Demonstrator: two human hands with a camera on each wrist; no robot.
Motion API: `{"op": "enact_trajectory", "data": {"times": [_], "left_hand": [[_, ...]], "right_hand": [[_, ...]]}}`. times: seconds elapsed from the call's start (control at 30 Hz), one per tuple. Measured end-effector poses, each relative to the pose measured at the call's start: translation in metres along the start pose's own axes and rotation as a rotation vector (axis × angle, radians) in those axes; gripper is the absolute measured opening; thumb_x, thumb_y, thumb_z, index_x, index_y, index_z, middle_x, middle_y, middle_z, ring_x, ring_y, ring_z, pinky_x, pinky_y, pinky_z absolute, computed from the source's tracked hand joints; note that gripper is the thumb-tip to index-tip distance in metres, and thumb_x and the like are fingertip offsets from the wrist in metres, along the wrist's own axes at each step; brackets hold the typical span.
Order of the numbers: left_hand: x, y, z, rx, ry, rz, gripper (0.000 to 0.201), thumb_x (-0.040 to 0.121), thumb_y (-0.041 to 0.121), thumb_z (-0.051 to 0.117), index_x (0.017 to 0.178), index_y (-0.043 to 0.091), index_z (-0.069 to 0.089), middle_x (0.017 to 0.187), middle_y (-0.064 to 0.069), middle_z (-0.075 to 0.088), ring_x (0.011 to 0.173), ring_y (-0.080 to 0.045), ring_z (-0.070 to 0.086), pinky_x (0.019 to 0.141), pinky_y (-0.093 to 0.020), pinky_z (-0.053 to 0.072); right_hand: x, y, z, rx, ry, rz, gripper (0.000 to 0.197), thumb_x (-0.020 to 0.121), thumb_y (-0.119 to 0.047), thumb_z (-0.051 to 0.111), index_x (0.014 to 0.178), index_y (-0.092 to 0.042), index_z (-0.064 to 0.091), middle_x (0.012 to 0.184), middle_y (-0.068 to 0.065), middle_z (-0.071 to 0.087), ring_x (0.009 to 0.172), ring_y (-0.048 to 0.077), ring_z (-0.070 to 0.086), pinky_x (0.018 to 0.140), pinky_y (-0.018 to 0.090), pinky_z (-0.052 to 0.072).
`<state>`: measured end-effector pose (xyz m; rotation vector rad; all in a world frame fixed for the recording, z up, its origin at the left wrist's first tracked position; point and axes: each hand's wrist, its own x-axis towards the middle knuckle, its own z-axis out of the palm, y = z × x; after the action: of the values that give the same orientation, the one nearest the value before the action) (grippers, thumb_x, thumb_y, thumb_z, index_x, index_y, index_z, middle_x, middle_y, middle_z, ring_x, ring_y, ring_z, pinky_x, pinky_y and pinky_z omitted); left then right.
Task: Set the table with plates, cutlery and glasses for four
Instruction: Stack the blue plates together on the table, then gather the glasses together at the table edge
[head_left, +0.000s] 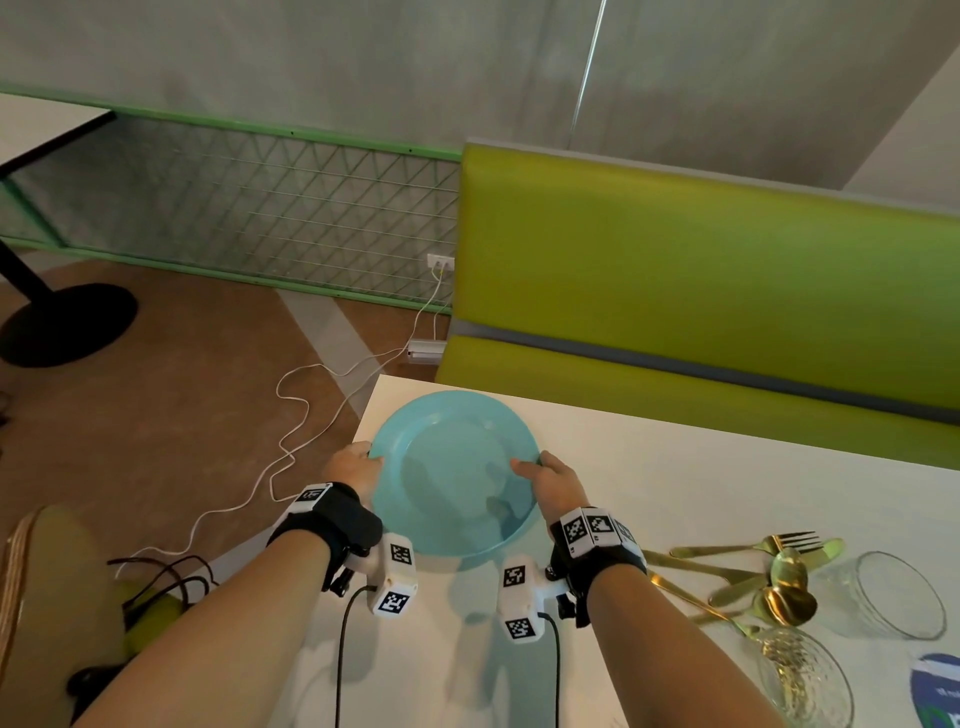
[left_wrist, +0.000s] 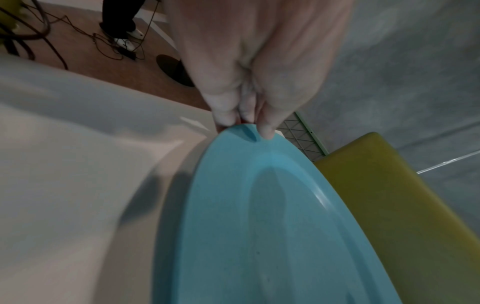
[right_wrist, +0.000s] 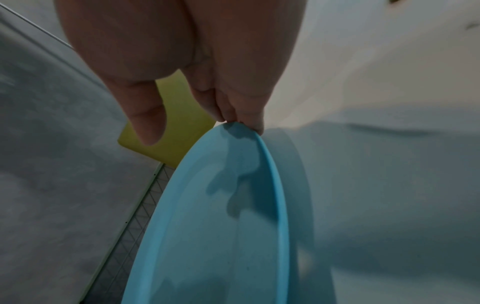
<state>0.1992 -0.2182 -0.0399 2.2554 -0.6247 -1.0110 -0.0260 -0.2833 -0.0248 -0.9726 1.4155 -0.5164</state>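
Plate (head_left: 452, 478), turquoise, is hovering over the white table's (head_left: 675, 493) corner nearest the green bench (head_left: 701, 270), probably heading for a place setting. Left hand (head_left: 353, 467) is pinching its rim at nine o'clock, right hand (head_left: 550, 483) at three, keeping it level. Gold cutlery (head_left: 753, 577) and glasses (head_left: 898, 592) are waiting at four o'clock.

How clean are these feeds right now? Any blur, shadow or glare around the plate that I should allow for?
Head view: sharp, evenly lit; both hands cast soft shadows into the blue plate. Left wrist view: the table is smeared with blur, and a small glare streak sits on the plate's inner ridge. Right wrist view: dim, the right hand underexposed, finger shadows on the plate.
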Motion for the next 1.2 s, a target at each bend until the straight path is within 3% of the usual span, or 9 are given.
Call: {"op": "enact_trajectory", "data": {"times": [0.17,0.27,0.4,0.53,0.6,0.7,0.9,1.0,1.2], "left_hand": [[-0.003,0.003,0.004,-0.060,-0.032,0.006,0.025,0.090,0.004,0.052,0.115,0.002,0.054,0.131,-0.021,0.055,0.104,-0.027,0.053,0.091,-0.032,0.040],[-0.009,0.008,0.004,-0.067,-0.051,-0.023,0.044,0.089,0.010,0.057,0.130,-0.002,0.045,0.136,-0.018,0.051,0.121,-0.032,0.051,0.100,-0.036,0.039],[-0.021,0.018,-0.001,0.017,-0.026,-0.010,0.067,0.090,0.018,0.057,0.146,0.005,0.023,0.148,-0.016,0.037,0.135,-0.033,0.038,0.110,-0.039,0.034],[-0.047,0.037,0.002,0.097,0.114,0.164,0.052,0.089,0.017,0.057,0.137,0.006,0.041,0.140,-0.017,0.048,0.130,-0.035,0.043,0.109,-0.038,0.034],[-0.072,0.050,0.011,0.022,0.111,0.282,0.041,0.089,0.011,0.054,0.130,0.004,0.049,0.134,-0.017,0.054,0.125,-0.033,0.049,0.104,-0.035,0.036],[-0.115,0.064,0.033,-0.028,0.002,0.412,0.030,0.092,0.008,0.049,0.121,0.002,0.055,0.128,-0.013,0.060,0.119,-0.029,0.054,0.097,-0.029,0.036],[-0.195,0.057,0.105,0.122,-0.397,0.576,0.027,0.090,0.018,0.054,0.116,0.010,0.057,0.109,-0.007,0.065,0.107,-0.023,0.059,0.084,-0.023,0.041],[-0.226,0.046,0.144,0.280,-0.616,0.561,0.048,0.084,0.028,0.065,0.126,0.014,0.047,0.121,-0.004,0.059,0.109,-0.020,0.056,0.086,-0.025,0.044],[-0.267,0.034,0.203,0.409,-0.721,0.603,0.082,0.075,0.031,0.074,0.142,0.013,0.030,0.146,-0.006,0.040,0.133,-0.022,0.041,0.105,-0.030,0.035]], "right_hand": [[0.001,0.001,0.001,-0.014,-0.003,0.014,0.035,0.084,-0.016,0.066,0.117,-0.005,0.060,0.112,0.011,0.065,0.103,0.032,0.060,0.097,0.042,0.048],[-0.005,-0.003,-0.001,-0.030,-0.005,0.027,0.049,0.084,-0.018,0.067,0.128,-0.004,0.050,0.125,0.011,0.058,0.109,0.030,0.056,0.101,0.041,0.044],[-0.019,-0.016,-0.007,-0.117,0.017,-0.004,0.080,0.085,-0.023,0.066,0.148,-0.010,0.020,0.151,0.011,0.030,0.134,0.028,0.038,0.109,0.036,0.032],[-0.055,-0.036,-0.028,-0.088,0.093,-0.140,0.058,0.087,-0.018,0.064,0.139,-0.011,0.040,0.135,0.014,0.049,0.121,0.028,0.051,0.105,0.038,0.040],[-0.083,-0.044,-0.046,-0.029,0.137,-0.233,0.041,0.089,-0.012,0.060,0.129,-0.008,0.051,0.104,0.007,0.063,0.094,0.021,0.059,0.086,0.035,0.051],[-0.131,-0.049,-0.078,0.054,0.222,-0.353,0.026,0.091,-0.007,0.054,0.117,-0.011,0.056,0.081,-0.003,0.060,0.072,0.011,0.056,0.064,0.024,0.048],[-0.210,-0.011,-0.157,0.216,0.463,-0.384,0.022,0.092,-0.008,0.054,0.112,-0.016,0.058,0.093,0.004,0.064,0.075,0.016,0.059,0.062,0.024,0.047],[-0.234,0.030,-0.192,0.266,0.634,-0.300,0.022,0.091,-0.006,0.055,0.110,-0.015,0.058,0.089,0.003,0.063,0.072,0.015,0.058,0.060,0.024,0.047],[-0.253,0.129,-0.237,0.092,0.910,0.020,0.033,0.083,-0.009,0.060,0.116,-0.009,0.058,0.079,-0.003,0.062,0.072,0.022,0.062,0.085,0.047,0.053]]}}
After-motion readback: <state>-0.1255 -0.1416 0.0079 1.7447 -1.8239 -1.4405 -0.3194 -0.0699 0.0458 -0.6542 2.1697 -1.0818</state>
